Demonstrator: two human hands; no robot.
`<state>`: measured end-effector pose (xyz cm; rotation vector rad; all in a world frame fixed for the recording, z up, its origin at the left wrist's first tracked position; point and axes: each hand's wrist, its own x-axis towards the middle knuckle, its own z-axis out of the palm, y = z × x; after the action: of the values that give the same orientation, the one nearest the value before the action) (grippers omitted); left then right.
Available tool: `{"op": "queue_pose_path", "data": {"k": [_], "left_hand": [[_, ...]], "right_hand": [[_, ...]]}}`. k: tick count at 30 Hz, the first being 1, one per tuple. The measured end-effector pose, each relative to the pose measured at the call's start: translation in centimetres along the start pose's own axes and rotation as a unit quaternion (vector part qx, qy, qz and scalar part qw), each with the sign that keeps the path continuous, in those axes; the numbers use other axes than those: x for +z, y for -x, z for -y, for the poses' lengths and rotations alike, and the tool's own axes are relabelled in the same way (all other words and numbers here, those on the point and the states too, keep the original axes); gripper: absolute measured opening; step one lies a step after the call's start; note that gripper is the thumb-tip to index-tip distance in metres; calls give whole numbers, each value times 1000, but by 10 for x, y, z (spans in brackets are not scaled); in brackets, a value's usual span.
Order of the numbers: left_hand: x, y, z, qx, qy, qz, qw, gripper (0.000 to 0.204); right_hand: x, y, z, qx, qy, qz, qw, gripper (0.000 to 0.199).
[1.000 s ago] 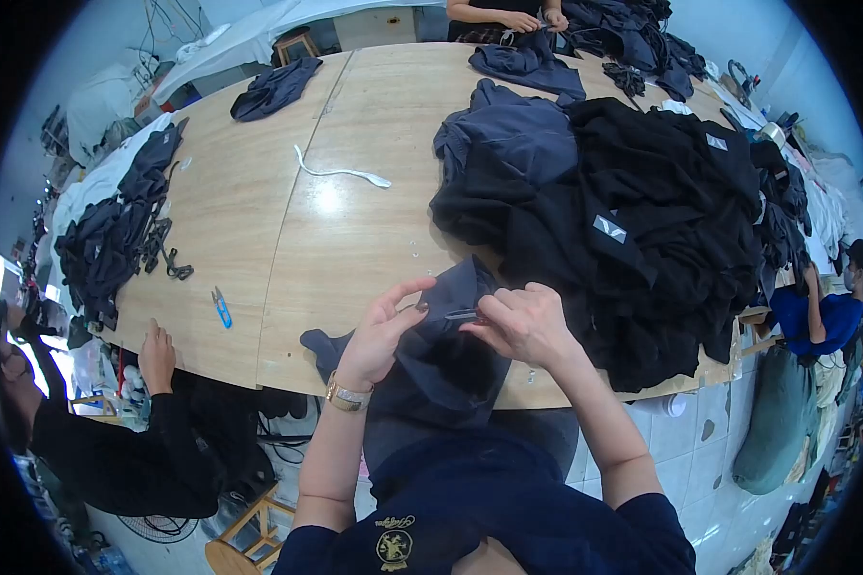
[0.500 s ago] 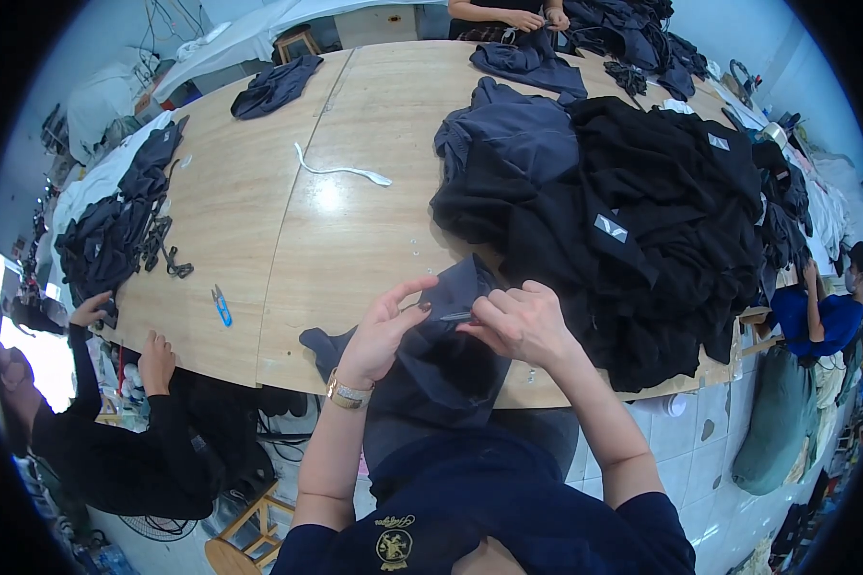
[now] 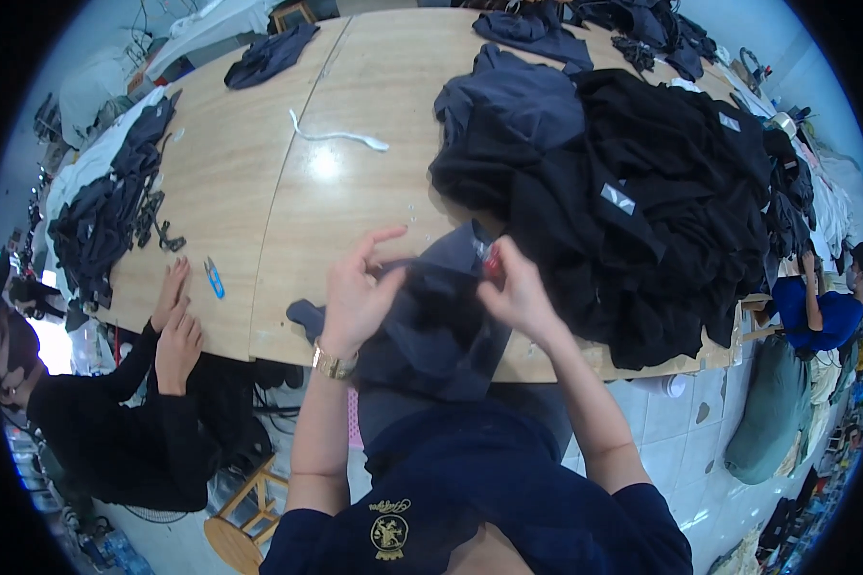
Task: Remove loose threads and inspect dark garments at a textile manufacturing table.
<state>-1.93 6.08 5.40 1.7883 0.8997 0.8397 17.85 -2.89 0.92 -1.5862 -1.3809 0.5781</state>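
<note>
A dark grey garment (image 3: 431, 350) lies bunched at the table's near edge, partly hanging over it toward my lap. My left hand (image 3: 357, 292) is at its left side, thumb and fingers apart, the thumb close to the fabric's upper edge. I cannot make out whether the fingertips touch it. At the garment's right side, my right hand (image 3: 523, 295) is closed round small red-handled thread snips (image 3: 492, 261). Their blades are mostly hidden beside a raised fold of the cloth.
To the right, a large heap of black garments (image 3: 681, 211) adjoins grey ones (image 3: 508, 101). Blue thread snips (image 3: 215, 278) and a white strap (image 3: 340, 137) lie on the wooden table (image 3: 230, 182). At left, a co-worker's hands (image 3: 177, 340) rest near the edge, below more dark garments (image 3: 96, 240).
My hands have moved apart, the left one opening away from the fabric. The right hand has turned, exposing the snips' red handle. The co-worker's hands have come together on the table edge.
</note>
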Motion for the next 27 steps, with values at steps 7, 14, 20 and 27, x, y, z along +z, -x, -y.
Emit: {"op": "queue_pose_path", "data": {"k": [7, 14, 20, 27], "left_hand": [[-32, -1, 24, 25, -187, -61, 980, 36], [16, 36, 12, 62, -233, -61, 969, 27], [61, 43, 17, -18, -69, 8, 997, 29], [53, 50, 28, 213, -186, -108, 953, 22]], "right_hand": [[-24, -7, 4, 86, -35, -33, 995, 20], [-12, 15, -27, 186, -183, -8, 965, 23], [-8, 21, -9, 244, -329, -24, 912, 23], [-14, 38, -7, 181, -319, -143, 919, 28]]}}
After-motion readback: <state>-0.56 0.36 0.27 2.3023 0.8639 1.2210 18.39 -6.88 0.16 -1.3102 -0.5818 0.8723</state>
